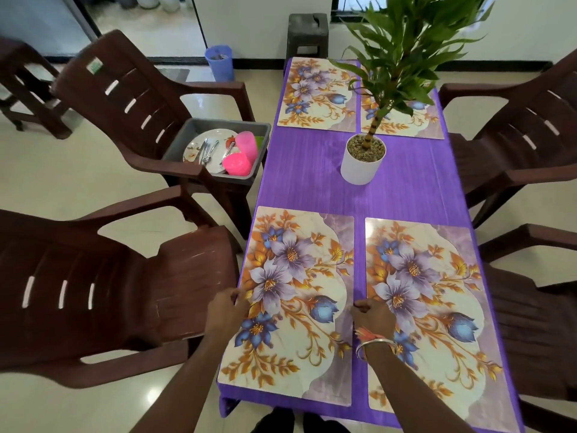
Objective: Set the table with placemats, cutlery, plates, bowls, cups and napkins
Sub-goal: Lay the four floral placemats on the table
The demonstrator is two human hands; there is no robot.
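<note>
The left hand (pixel 226 310) and right hand (pixel 373 317) pinch opposite edges of the near-left placemat (pixel 296 307), apparently squaring it on the table (pixel 312 170). The next move probably calls for fetching plates (pixel 215 137) from the grey tub (pixel 218 123).

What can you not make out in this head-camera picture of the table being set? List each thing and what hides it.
The grey tub, head view: plate count, any bowls or napkins; pink cups and cutlery cover them.
The far right placemat: the plant hides much of it.
The left hand and right hand: fingertips hidden behind the knuckles, so grip on the near left placemat is unclear.
</note>
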